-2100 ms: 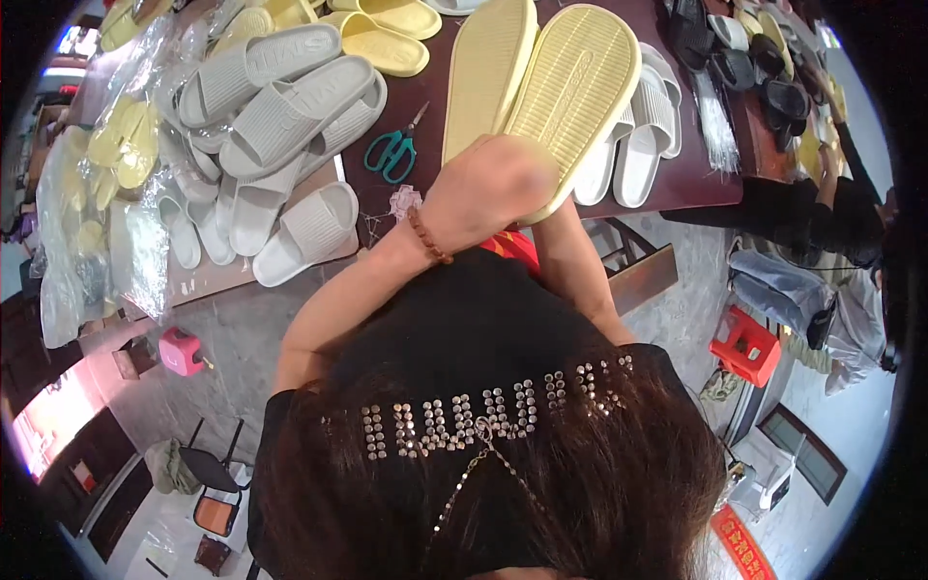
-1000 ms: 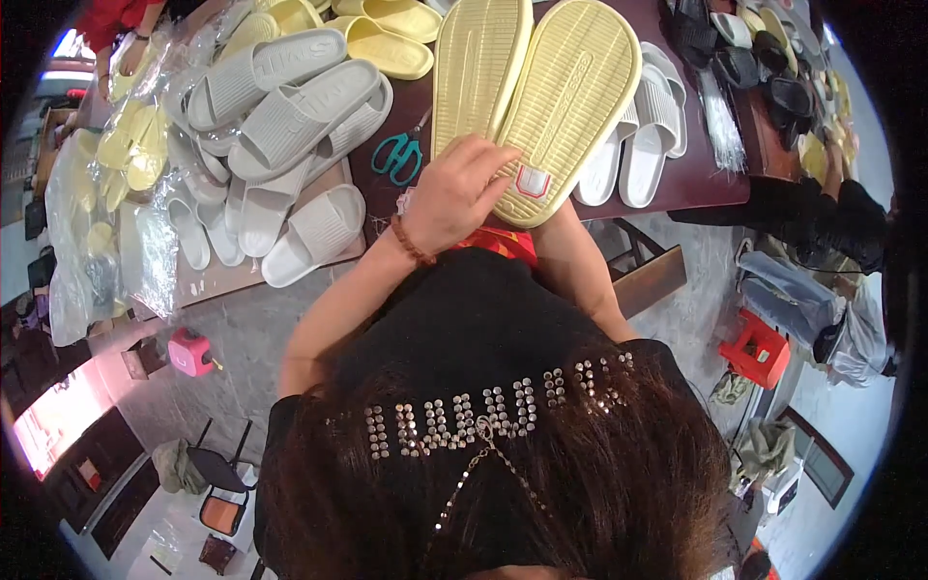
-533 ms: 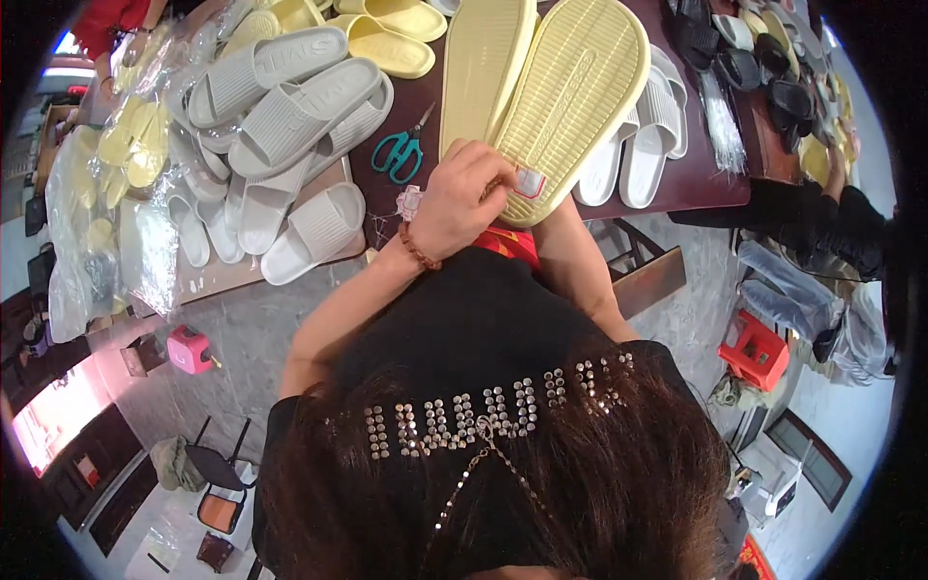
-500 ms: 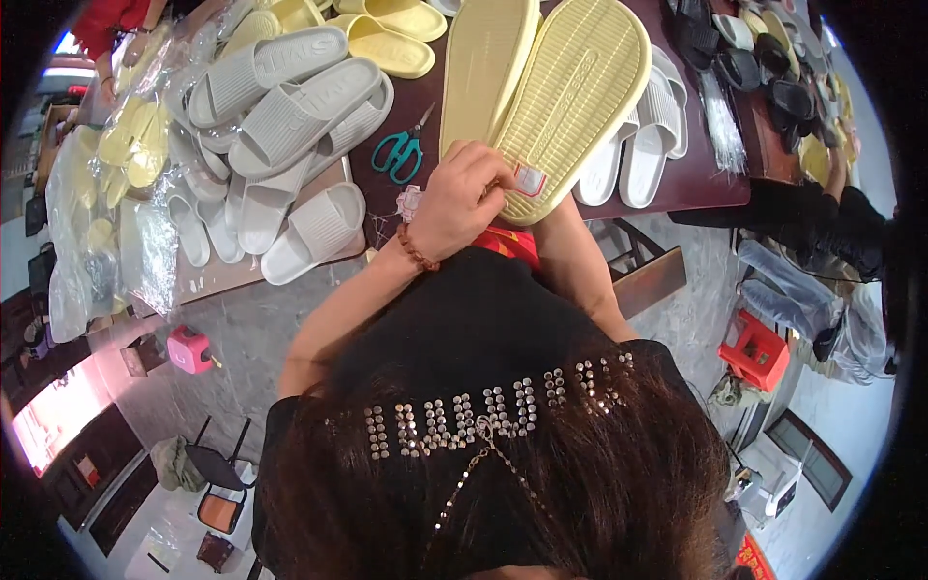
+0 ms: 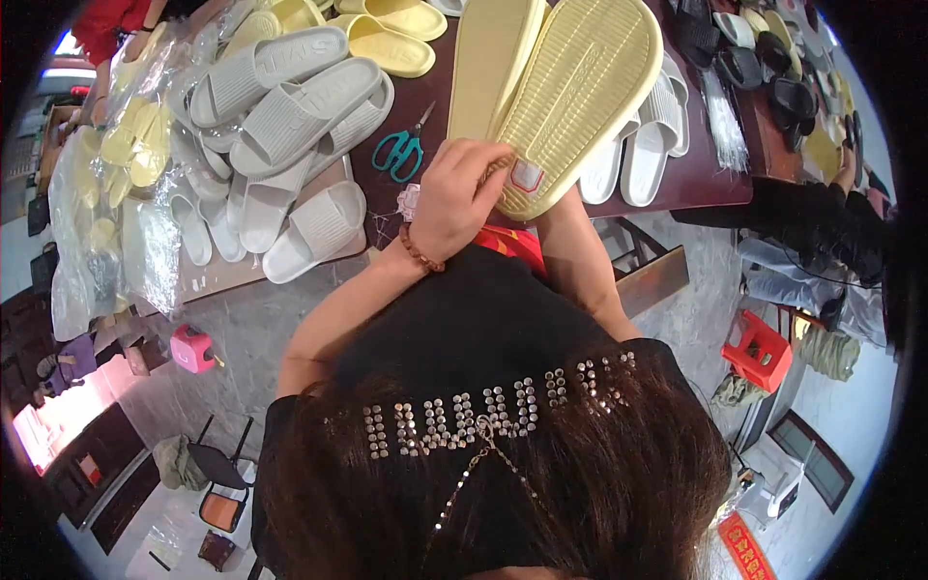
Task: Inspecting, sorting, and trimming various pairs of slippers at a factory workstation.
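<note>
1. Left hand (image 5: 456, 193): we have it at the near end of the right-hand yellow slide sole (image 5: 585, 92), fingers bent, thumb and index tips close together at the left edge of a white sticker with red border (image 5: 526, 175). Can't tell whether they pinch the sticker or only press it.
2. Right hand: hidden behind the yellow pair; we see only the right forearm (image 5: 580, 253) running up to it. Finger state: can't tell.
3. Yellow pair: both soles face us, tilted in a narrow V, between us and the dark red table (image 5: 691, 188). The left yellow slide (image 5: 488, 68) sits just beside its mate, partly covered by it.
4. Left of the hands: teal-handled scissors (image 5: 397, 155) on the table, crumpled pinkish paper (image 5: 409, 200) near the beaded bracelet (image 5: 422, 249), then a heap of grey ribbed slides (image 5: 307, 108).
5. Right of the yellow pair: more pale slides (image 5: 654, 135).
6. Top left: a co-worker's red sleeve (image 5: 97, 29) above clear plastic bags.
</note>
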Available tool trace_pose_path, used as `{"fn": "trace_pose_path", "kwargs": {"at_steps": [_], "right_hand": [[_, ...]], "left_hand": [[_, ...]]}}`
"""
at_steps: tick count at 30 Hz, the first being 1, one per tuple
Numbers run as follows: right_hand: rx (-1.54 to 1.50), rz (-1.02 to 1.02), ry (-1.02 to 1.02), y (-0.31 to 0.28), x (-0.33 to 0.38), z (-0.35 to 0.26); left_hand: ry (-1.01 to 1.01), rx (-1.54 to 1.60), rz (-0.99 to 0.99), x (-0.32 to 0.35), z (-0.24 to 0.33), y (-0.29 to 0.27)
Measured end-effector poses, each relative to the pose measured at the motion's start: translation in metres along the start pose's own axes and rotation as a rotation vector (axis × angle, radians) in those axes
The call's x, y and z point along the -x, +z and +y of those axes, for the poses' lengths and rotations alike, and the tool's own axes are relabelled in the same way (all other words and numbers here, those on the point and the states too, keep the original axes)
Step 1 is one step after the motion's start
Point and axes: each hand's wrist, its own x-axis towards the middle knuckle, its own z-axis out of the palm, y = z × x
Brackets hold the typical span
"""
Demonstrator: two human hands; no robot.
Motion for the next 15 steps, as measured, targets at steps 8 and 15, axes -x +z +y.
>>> {"fn": "trace_pose_path", "kwargs": {"at_steps": [8, 15], "right_hand": [[0.094, 0.037, -0.016, 0.0002, -0.0008, -0.0005], [0.176, 0.080, -0.033, -0.0018, -0.0008, -0.0055]], "left_hand": [[0.133, -0.150, -0.005, -0.0020, 0.0005, -0.0022], [-0.003, -0.096, 0.055, -0.0041, 0.0045, -0.0015]]}}
